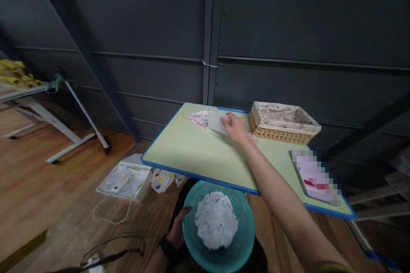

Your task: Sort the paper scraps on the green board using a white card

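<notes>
My right hand (pixel 236 127) reaches across the pale yellow table (pixel 198 149) and grips a flat white card (pixel 218 122). The card's left edge touches a heap of small white and pink paper scraps (pixel 199 117) near the table's back edge. A few pinkish scraps (pixel 253 138) lie just right of my wrist. Below the table's front edge, my left hand (pixel 179 227) holds the rim of a green plastic basket (pixel 246 222), its fingers partly hidden. Inside the basket sits a mound of white paper scraps (pixel 217 221).
A wicker basket with a cloth lining (pixel 282 136) stands at the table's back right. A pixelated flat device (pixel 315 177) lies nearer the right edge. On the floor at left are a white box (pixel 141 190) and a cable (pixel 128 213). A dark metal wall (pixel 153 25) rises behind.
</notes>
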`<control>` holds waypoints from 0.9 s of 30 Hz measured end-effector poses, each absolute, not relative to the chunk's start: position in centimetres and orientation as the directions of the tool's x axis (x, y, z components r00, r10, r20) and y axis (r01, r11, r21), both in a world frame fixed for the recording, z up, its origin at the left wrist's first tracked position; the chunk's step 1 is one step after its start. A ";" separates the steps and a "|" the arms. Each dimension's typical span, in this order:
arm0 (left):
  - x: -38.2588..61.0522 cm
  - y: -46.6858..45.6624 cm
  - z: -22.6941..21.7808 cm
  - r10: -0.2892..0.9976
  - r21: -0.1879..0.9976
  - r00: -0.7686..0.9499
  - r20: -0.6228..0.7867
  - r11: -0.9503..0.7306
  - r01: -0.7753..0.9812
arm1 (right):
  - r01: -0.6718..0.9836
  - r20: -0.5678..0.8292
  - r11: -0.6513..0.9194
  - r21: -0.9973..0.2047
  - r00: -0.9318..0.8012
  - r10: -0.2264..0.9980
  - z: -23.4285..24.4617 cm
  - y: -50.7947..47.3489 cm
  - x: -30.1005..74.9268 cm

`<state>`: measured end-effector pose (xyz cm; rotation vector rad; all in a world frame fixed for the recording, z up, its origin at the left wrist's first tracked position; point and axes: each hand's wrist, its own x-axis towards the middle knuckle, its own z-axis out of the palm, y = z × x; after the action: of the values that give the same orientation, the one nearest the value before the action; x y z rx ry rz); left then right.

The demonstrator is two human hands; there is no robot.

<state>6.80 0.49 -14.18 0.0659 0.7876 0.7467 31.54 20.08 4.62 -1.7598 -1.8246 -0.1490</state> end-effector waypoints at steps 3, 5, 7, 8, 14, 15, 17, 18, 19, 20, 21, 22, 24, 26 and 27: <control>6.9 0.5 -14.3 0.646 0.360 0.436 -0.626 0.736 -0.573 | 0.947 0.469 0.065 -0.315 0.096 0.878 4.8 20.0 31.8; 7.1 0.5 -14.3 0.639 0.356 0.433 -0.636 0.741 -0.570 | 0.944 0.478 0.036 -0.329 0.133 0.868 4.9 20.1 31.9; 7.2 0.4 -14.2 0.631 0.355 0.426 -0.648 0.745 -0.565 | 0.935 0.490 0.042 -0.352 0.146 0.859 4.8 20.1 31.8; 7.2 0.4 -14.1 0.631 0.357 0.424 -0.649 0.746 -0.563 | 0.931 0.493 0.057 -0.361 0.138 0.859 4.7 20.1 31.7; 7.2 0.4 -14.2 0.640 0.359 0.455 -0.619 0.746 -0.560 | 0.917 0.465 0.121 -0.379 0.076 0.882 4.2 20.3 30.9; 7.2 0.4 -14.3 0.642 0.359 0.460 -0.613 0.745 -0.562 | 0.916 0.465 0.113 -0.385 0.087 0.881 4.1 20.3 30.8; 7.2 0.5 -14.4 0.644 0.358 0.465 -0.607 0.744 -0.564 | 0.912 0.466 0.101 -0.398 0.107 0.878 4.1 20.3 30.8; 7.2 0.5 -14.4 0.643 0.357 0.464 -0.610 0.745 -0.563 | 0.909 0.465 0.099 -0.404 0.112 0.878 4.1 20.3 30.8; 7.2 0.5 -14.4 0.639 0.357 0.460 -0.617 0.748 -0.560 | 0.907 0.464 0.100 -0.409 0.113 0.878 4.1 20.3 30.8; 7.1 0.5 -14.4 0.636 0.358 0.454 -0.624 0.749 -0.557 | 0.904 0.463 0.104 -0.414 0.110 0.880 4.2 20.3 30.8; 7.1 0.6 -14.4 0.634 0.360 0.448 -0.630 0.750 -0.555 | 0.901 0.461 0.111 -0.419 0.106 0.881 4.2 20.2 30.9; 7.1 0.5 -14.4 0.634 0.363 0.446 -0.632 0.750 -0.552 | 0.897 0.459 0.116 -0.425 0.103 0.883 4.3 20.2 30.9; 7.0 0.5 -14.3 0.638 0.367 0.446 -0.627 0.748 -0.553 | 0.886 0.460 0.136 -0.444 0.095 0.883 4.5 20.3 31.1; 7.0 0.6 -14.1 0.640 0.358 0.453 -0.621 0.746 -0.562 | 0.861 0.464 0.184 -0.473 0.067 0.883 4.8 20.3 31.5; 6.9 0.6 -14.0 0.640 0.352 0.451 -0.622 0.743 -0.569 | 0.844 0.464 0.214 -0.492 0.047 0.885 5.0 20.3 31.8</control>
<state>6.95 0.60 -13.95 0.0973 0.8105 0.7486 31.76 20.35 5.00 -1.6132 -1.7765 0.0726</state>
